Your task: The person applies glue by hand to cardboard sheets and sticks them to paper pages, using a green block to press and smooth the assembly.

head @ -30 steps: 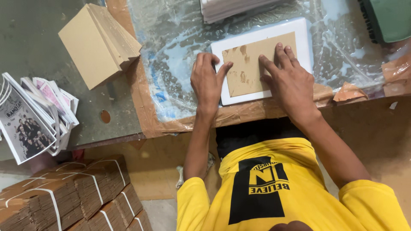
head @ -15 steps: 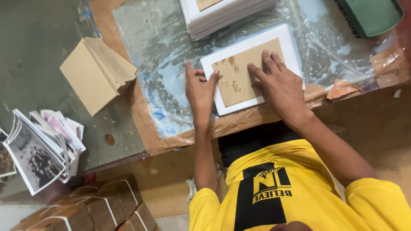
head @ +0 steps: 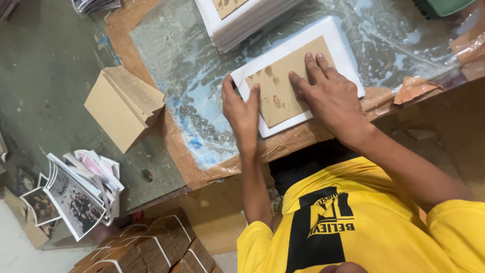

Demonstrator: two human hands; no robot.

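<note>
A white sheet [head: 343, 48] lies on the plastic-covered work surface [head: 182, 65], with a brown cardboard rectangle [head: 275, 96] pressed on top of it. My left hand [head: 241, 112] rests flat on the sheet's left edge, its thumb and fingers touching the cardboard's left side. My right hand [head: 331, 96] lies flat on the cardboard's right half, fingers spread and pointing up-left. Neither hand grips anything.
A stack of white sheets [head: 242, 20] sits behind the work piece. A pile of brown cardboard pieces [head: 121, 103] lies to the left. Printed photo sheets [head: 76, 189] fan out at lower left, above strapped brown bundles [head: 146, 247]. A green object [head: 444, 6] is at top right.
The view has shifted, so the sheet and hands sit more to the right and lower. My left hand slid onto the cardboard's left edge; my right hand stays pressed on it.
</note>
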